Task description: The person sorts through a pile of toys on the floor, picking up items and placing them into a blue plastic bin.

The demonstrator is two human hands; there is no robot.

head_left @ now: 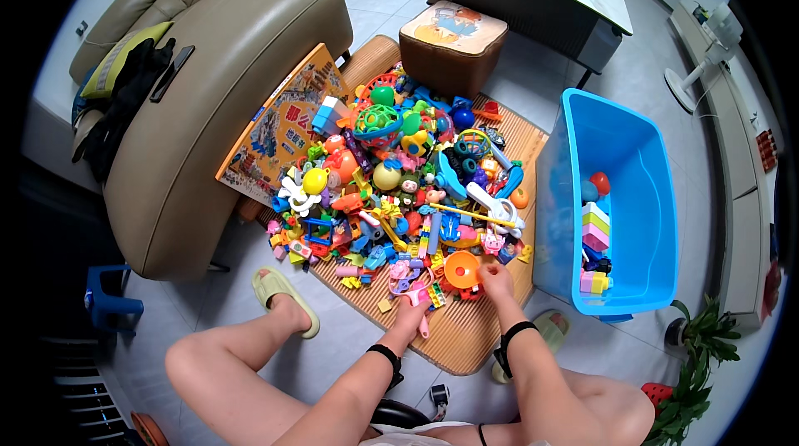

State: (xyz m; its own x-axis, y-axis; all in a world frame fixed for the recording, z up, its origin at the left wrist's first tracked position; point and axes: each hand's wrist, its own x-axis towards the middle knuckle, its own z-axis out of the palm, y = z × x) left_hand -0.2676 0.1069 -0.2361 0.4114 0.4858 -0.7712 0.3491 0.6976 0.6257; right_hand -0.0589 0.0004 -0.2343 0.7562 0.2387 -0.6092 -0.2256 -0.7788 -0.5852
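Note:
My left hand (410, 316) is closed around the handle of a pink plastic toy (417, 294), whose open loop points away from me at the near edge of a toy pile. A small purple piece (404, 272) lies about that loop. To the right, the fingers of my right hand (497, 282) are curled at the rim of an orange toy dish (462, 269) and seem to pinch it. Beyond both hands spreads a heap of mixed plastic toys (387, 196) on a ribbed brown mat (459, 346). Yellow-green bricks (436, 296) lie between the hands.
A deep blue plastic bin (630, 153) stands right of the mat, with several toys inside. A boxed floor book (274, 128) leans against the tan sofa (231, 103). At the mat's far end sits a brown stool (454, 53). A small blue stool (112, 296) is at left.

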